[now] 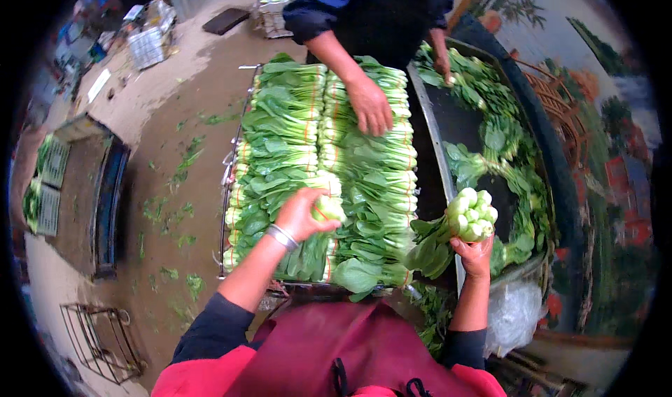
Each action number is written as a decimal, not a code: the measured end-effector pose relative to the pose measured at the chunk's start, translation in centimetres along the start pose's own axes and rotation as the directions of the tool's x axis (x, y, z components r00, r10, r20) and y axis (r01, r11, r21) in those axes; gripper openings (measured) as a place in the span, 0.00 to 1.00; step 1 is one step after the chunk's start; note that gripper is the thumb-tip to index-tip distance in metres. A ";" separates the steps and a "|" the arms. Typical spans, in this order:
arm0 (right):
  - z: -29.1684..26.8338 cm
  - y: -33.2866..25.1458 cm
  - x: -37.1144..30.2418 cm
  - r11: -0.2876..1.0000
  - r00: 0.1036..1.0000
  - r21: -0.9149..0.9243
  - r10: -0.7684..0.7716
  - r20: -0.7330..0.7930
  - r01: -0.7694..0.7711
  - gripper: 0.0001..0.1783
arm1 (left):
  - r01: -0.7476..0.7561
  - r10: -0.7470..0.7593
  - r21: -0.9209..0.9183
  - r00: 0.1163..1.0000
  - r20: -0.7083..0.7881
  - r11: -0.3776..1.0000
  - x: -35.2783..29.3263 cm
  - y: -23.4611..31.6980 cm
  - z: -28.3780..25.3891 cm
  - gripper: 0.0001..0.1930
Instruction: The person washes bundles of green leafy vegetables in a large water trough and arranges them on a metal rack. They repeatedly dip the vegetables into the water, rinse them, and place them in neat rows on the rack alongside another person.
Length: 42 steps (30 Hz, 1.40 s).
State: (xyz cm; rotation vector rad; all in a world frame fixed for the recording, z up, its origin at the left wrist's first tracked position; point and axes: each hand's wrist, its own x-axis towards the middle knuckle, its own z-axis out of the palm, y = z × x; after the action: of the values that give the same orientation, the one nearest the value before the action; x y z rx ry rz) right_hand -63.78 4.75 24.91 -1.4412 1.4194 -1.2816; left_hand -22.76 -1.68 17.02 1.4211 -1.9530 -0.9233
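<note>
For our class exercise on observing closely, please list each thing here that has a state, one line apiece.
Left grip: curled around a bunch by its stem ends
Right grip: holding a bundle, stem ends toward the camera
Stacked greens: laid in columns
Trough: partly filled with loose greens
Leaf scraps: scattered
Clear plastic: crumpled
Blue-sided cart: partly loaded with crates

Text: none we can read | labels, brands: none we make out | numbers, signs: none legible
</note>
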 end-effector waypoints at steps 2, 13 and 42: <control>0.2 -0.8 -2.1 0.992 0.997 0.125 0.036 -0.073 -0.027 0.62 | 0.066 -0.076 -0.471 0.997 -0.002 0.879 0.9 0.7 -1.7 0.37; 3.0 -5.0 -6.0 0.996 0.998 0.052 0.064 0.024 -0.066 0.65 | -0.134 0.177 0.368 0.981 -0.085 0.920 7.3 -0.2 2.9 0.41; 46.0 1.2 -8.3 0.575 0.581 -0.433 -0.093 0.808 0.694 0.52 | 0.247 -0.674 -0.704 0.605 -0.425 0.666 -24.9 -17.1 -3.8 0.30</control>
State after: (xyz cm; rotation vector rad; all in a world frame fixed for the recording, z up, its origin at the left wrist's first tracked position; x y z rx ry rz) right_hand -18.98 6.30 11.60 -2.6182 1.0162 -0.1629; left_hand -2.72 17.83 5.01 1.6096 -0.6311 -0.9454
